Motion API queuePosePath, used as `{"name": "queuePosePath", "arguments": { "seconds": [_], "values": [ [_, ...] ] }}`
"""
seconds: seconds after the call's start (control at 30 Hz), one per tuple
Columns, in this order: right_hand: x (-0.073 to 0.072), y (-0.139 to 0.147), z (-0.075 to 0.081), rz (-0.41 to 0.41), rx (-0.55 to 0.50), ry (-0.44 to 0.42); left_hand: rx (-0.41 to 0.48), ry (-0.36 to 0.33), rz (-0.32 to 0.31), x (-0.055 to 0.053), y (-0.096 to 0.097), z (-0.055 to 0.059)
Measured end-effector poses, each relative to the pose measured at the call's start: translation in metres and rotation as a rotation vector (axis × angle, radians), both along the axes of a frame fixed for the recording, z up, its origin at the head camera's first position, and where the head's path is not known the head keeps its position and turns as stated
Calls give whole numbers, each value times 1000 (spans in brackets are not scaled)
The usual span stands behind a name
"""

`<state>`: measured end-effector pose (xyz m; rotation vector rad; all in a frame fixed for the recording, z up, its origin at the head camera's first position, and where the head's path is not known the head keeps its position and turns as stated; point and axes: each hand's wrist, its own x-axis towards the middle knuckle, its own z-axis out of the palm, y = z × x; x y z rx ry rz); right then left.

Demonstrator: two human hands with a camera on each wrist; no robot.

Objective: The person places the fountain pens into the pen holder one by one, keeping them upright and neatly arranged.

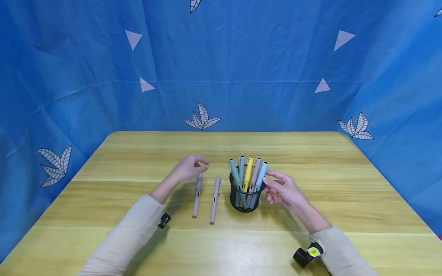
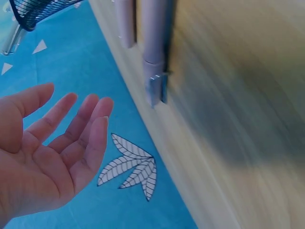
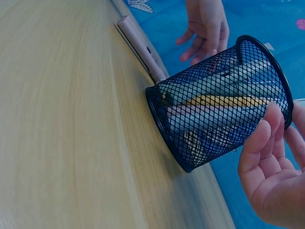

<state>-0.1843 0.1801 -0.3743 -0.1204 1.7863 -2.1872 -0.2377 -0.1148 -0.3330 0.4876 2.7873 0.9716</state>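
A black mesh pen holder [image 1: 238, 203] stands upright on the table, filled with several capped pens: dark green ones, a yellow pen [image 1: 248, 176], a mauve one and a light blue pen [image 1: 261, 175] on the right. My right hand [image 1: 284, 191] holds the holder's right side at the rim, fingertips on the mesh in the right wrist view. To the left, two lilac pens lie side by side, the left pen [image 1: 197, 197] and the right pen [image 1: 215, 201]. Over the left pen's far end hovers my left hand [image 1: 189, 167], fingers loosely bent and nothing in them.
The light wooden table [image 1: 293, 153] reaches back to a blue cloth [image 1: 259, 57] with leaf and triangle prints, which also hangs along both sides. A small black camera [image 1: 304, 257] is strapped to the right wrist, another [image 1: 164, 220] to the left.
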Motion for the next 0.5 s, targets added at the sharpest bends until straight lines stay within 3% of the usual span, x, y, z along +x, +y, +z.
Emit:
{"name": "queuePosePath", "arguments": {
  "seconds": [0.27, 0.5],
  "values": [
    [-1, 0, 0, 6, 2, -2, -18, -77, 52, -1, -8, -6],
    [0, -1, 0, 6, 18, 7, 24, -154, 80, 0, -15, -11]
  ]
}}
